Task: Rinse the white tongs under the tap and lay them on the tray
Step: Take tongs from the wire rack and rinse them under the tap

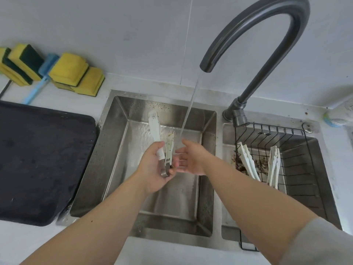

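White plastic tongs (155,131) are in my left hand (154,169), which is closed around their metal hinge end, with the two arms pointing away from me over the steel sink (114,159). My right hand (188,159) is open, palm turned toward the tongs, fingers spread just beside them and holding nothing. Water falls in a thin stream (188,111) from the dark curved tap (254,44) and lands right by my right hand, just to the right of the tongs. Dark specks show on the tong arms, so I judge the rinsing step is under way and not finished. Next I would need to shift the tongs right, into the stream, and rub them clean with my free hand. After that they go to the dark tray (38,159), which sits on the counter (28,245) left of the sink, with nothing blocking the way there. Right of the sink, a wire basket (296,169) holds more white tongs (273,165) with brown scraps. Yellow sponges (76,73) and a blue brush (36,90) lie beyond the tray.
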